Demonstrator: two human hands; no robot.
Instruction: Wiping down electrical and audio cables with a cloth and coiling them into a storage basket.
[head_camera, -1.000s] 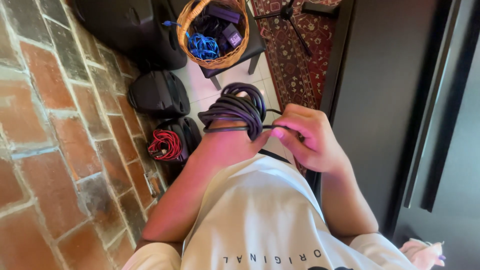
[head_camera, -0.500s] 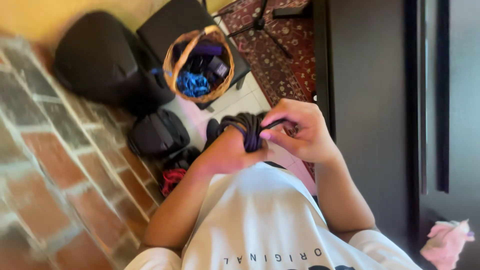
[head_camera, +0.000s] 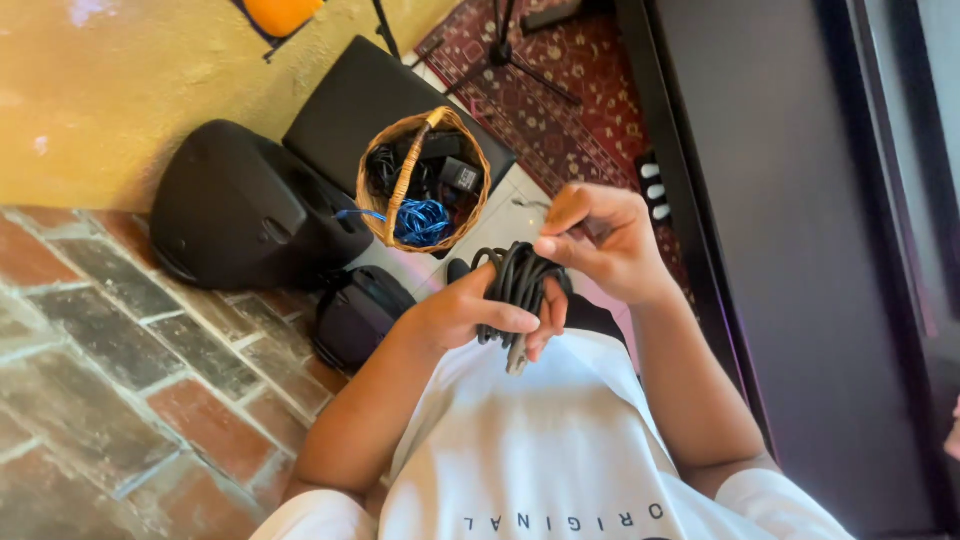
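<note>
A coil of black cable (head_camera: 516, 285) is held in front of my chest. My left hand (head_camera: 470, 312) wraps around the coil from the left, thumb across its front, and a plug end hangs below my fingers. My right hand (head_camera: 600, 240) is just above and right of the coil, fingers pinched on a strand of the cable at the coil's top. Below both arms shows my white shirt (head_camera: 540, 450).
On the floor ahead stands a wicker basket (head_camera: 400, 195) with blue cable and black adapters. Left of it lie a large black bag (head_camera: 240, 210) and a small black case (head_camera: 360, 315) against a brick wall (head_camera: 110, 380). A patterned rug (head_camera: 560, 90) and dark cabinet (head_camera: 790, 200) lie to the right.
The view has tilted up, showing more floor and yellow wall. Both hands with the cable coil stay together; my right hand has risen a little above the coil.
</note>
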